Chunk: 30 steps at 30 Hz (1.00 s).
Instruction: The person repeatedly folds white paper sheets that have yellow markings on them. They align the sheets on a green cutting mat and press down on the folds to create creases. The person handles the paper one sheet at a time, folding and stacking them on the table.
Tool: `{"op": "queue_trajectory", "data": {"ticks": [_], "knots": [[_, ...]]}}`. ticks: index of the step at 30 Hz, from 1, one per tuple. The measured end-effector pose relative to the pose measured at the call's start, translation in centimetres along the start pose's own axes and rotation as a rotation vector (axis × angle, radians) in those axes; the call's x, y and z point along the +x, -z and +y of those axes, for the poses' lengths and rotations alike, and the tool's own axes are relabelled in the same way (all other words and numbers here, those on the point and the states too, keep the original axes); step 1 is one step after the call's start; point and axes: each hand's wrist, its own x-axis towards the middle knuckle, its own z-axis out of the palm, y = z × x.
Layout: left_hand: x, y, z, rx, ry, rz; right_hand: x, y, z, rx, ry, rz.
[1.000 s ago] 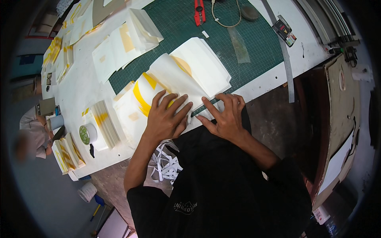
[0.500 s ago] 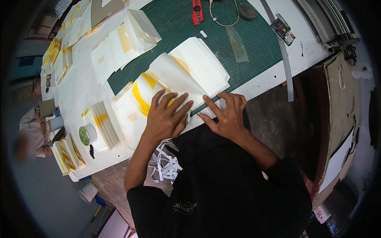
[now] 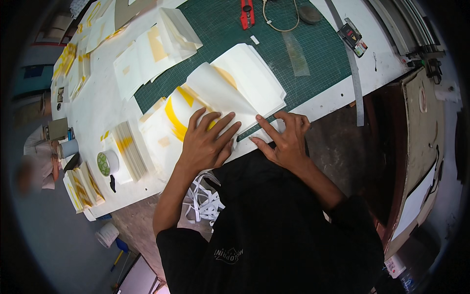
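My left hand [image 3: 207, 141] lies with spread fingers on white sheets printed with yellow bands [image 3: 172, 113], pressing on the lower edge of a curled white sheet [image 3: 218, 88]. That sheet bulges up in the middle, its right part lapping a stack of white sheets [image 3: 260, 73] with notched corners. My right hand [image 3: 288, 143] holds nothing. Its index fingertip touches the curled sheet's lower right edge, while the thumb stays apart, near the table's front edge. Whatever lies beneath my left palm is hidden.
The green cutting mat [image 3: 323, 63] carries a red cutter [image 3: 247, 14], a cable loop and a clear strip. A metal ruler [image 3: 357, 93] overhangs the table's edge. To the left stand bundled sheets [image 3: 128, 152] and a round tub [image 3: 107, 162]. A person [image 3: 39, 152] is at far left.
The view has shifted slightly. My right index fingertip has slid a little to the right along the sheet's edge; my left hand keeps its place.
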Motion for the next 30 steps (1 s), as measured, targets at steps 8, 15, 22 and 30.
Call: {"op": "queue_trajectory", "data": {"ticks": [8,15,22,30], "knots": [[-0.1,-0.1,-0.1,0.001,-0.002,0.004,0.7,0.5,0.4,0.000,0.015,-0.016],[-0.2,0.0,0.0,-0.007,0.011,0.005,5.8,1.1,1.9,-0.025,0.118,-0.120],[-0.2,-0.5,-0.2,-0.017,0.010,-0.004,16.0,-4.5,5.1,-0.026,0.245,-0.080],[-0.2,-0.5,-0.2,-0.023,0.024,0.024,16.6,-3.9,4.5,0.152,0.194,0.139]]}}
